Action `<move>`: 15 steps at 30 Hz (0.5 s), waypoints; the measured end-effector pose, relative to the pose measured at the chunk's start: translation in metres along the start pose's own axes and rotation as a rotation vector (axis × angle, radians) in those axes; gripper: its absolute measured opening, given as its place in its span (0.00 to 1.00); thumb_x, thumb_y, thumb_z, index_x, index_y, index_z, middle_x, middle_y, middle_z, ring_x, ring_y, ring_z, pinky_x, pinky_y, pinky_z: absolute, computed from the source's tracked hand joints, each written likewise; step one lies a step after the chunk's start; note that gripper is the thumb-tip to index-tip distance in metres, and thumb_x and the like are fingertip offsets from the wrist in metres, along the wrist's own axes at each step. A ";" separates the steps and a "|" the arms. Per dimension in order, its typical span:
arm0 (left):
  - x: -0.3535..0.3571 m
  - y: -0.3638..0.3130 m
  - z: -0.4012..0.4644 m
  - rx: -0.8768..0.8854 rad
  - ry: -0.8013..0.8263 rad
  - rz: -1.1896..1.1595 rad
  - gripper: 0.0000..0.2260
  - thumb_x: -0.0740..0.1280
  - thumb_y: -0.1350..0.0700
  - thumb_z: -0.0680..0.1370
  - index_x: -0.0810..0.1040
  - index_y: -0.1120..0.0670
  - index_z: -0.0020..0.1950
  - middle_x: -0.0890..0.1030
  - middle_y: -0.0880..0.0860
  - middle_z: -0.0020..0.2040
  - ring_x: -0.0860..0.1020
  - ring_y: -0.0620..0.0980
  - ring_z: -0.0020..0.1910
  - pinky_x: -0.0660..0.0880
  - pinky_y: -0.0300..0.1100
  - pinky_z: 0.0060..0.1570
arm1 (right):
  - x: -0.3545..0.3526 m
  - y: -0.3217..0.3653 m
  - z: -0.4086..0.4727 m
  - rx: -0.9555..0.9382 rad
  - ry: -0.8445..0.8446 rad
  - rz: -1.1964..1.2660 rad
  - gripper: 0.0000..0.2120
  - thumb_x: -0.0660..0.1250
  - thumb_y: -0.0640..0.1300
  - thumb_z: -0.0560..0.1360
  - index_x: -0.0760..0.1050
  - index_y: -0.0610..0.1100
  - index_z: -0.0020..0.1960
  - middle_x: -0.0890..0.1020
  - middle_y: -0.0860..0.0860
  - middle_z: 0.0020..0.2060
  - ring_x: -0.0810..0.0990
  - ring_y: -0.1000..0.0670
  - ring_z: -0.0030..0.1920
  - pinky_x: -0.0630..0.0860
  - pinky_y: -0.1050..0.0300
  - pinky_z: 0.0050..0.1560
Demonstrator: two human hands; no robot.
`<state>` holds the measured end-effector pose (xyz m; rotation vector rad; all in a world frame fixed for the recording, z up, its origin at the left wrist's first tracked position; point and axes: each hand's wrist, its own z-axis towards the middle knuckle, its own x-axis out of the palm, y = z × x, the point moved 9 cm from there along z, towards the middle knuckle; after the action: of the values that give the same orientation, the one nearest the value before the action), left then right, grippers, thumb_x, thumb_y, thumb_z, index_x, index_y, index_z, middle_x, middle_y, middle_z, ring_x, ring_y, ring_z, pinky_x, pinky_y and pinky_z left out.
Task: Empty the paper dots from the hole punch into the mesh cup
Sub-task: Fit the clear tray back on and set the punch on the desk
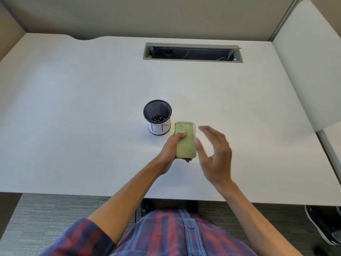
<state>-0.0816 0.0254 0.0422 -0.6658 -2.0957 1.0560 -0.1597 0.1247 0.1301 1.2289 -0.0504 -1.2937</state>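
Your left hand (173, 146) grips the green hole punch (185, 139) just beside the mesh cup (157, 115), flat face up, probably so the tray can be opened. Your right hand (214, 156) hovers beside it, fingers spread, holding nothing. Dots already lie in the cup.

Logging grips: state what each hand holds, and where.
Left hand holds the green hole punch by its near end and sides, thumb on top. Right hand is open, holding nothing.

One mesh cup (157, 117), one hole punch (185, 139), two hands.
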 end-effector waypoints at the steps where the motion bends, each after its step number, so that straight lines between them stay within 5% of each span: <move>1: 0.001 0.001 -0.001 -0.013 0.006 0.012 0.18 0.62 0.46 0.74 0.75 0.57 0.56 0.81 0.54 0.39 0.80 0.53 0.32 0.76 0.44 0.30 | 0.001 -0.010 0.007 0.096 0.021 0.067 0.16 0.66 0.50 0.78 0.79 0.45 0.63 0.81 0.51 0.60 0.77 0.52 0.62 0.71 0.59 0.62; 6: 0.011 0.009 -0.006 -0.062 0.080 0.107 0.21 0.60 0.45 0.74 0.72 0.59 0.60 0.78 0.56 0.41 0.78 0.54 0.32 0.73 0.42 0.29 | 0.028 -0.036 0.026 0.383 0.292 0.328 0.09 0.65 0.48 0.80 0.81 0.53 0.58 0.82 0.61 0.56 0.78 0.61 0.59 0.70 0.62 0.52; 15: 0.014 0.014 -0.011 -0.106 0.122 0.184 0.18 0.60 0.45 0.72 0.72 0.55 0.55 0.75 0.54 0.41 0.76 0.46 0.30 0.67 0.39 0.27 | 0.049 -0.035 0.031 0.473 0.572 0.499 0.08 0.68 0.47 0.78 0.85 0.46 0.50 0.86 0.49 0.48 0.79 0.55 0.49 0.73 0.61 0.53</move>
<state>-0.0806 0.0481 0.0399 -0.9673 -2.0244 0.9808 -0.1855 0.0762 0.0898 1.8139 -0.2440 -0.4766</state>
